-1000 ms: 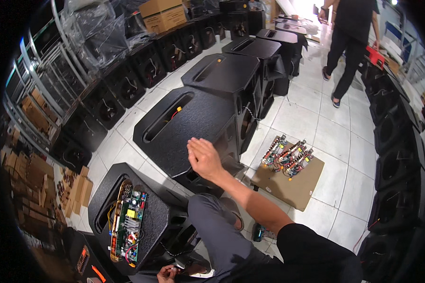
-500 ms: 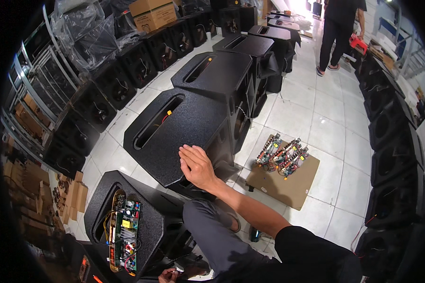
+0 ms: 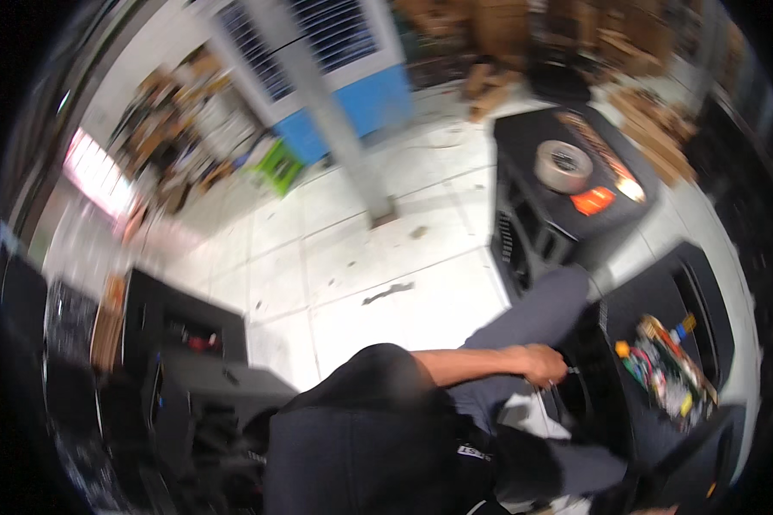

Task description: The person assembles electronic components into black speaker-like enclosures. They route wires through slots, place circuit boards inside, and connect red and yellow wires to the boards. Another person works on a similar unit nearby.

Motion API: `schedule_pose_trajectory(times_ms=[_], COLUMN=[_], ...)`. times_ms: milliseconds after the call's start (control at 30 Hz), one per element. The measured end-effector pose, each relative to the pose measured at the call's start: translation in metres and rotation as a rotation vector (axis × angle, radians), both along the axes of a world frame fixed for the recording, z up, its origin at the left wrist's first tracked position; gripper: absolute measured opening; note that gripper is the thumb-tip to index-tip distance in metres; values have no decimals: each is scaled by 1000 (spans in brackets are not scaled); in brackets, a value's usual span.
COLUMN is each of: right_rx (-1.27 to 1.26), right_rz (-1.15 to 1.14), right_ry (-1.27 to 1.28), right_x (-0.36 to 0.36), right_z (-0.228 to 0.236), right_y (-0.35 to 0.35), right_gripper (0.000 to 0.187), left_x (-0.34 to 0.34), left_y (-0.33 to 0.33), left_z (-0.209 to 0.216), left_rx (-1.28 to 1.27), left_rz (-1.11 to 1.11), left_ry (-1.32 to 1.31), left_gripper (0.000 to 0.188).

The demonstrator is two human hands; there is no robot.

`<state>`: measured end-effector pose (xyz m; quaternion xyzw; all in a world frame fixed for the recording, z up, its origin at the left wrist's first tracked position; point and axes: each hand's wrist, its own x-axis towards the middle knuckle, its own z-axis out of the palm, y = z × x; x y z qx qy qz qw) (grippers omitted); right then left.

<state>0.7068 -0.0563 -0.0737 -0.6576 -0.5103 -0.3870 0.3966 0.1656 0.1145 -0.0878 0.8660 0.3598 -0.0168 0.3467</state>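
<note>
Standing at right, the black cabinet (image 3: pixel 646 300) carries a circuit board (image 3: pixel 661 369); the left hand (image 3: pixel 544 366) is by its side, grip too blurred to tell, right hand unseen. Close work there seems underway; the next move calls for steadiness.

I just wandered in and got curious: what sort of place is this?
Probably an electronics workshop, perhaps one for loudspeakers. A circuit board with loose wires lies on a black cabinet, and a roll of tape sits on a second cabinet.
</note>
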Motion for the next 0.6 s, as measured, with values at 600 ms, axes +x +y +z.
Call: schedule_pose_trajectory(times_ms=[600], right_rx=[-233], right_rz=[477], right_ry=[180], right_x=[-48], right_z=[9], right_y=[24], right_gripper=[32], left_x=[-54], left_y=[-59], left_z=[112], left_rx=[-544], left_rz=[312], left_ry=[-1079], left_gripper=[24])
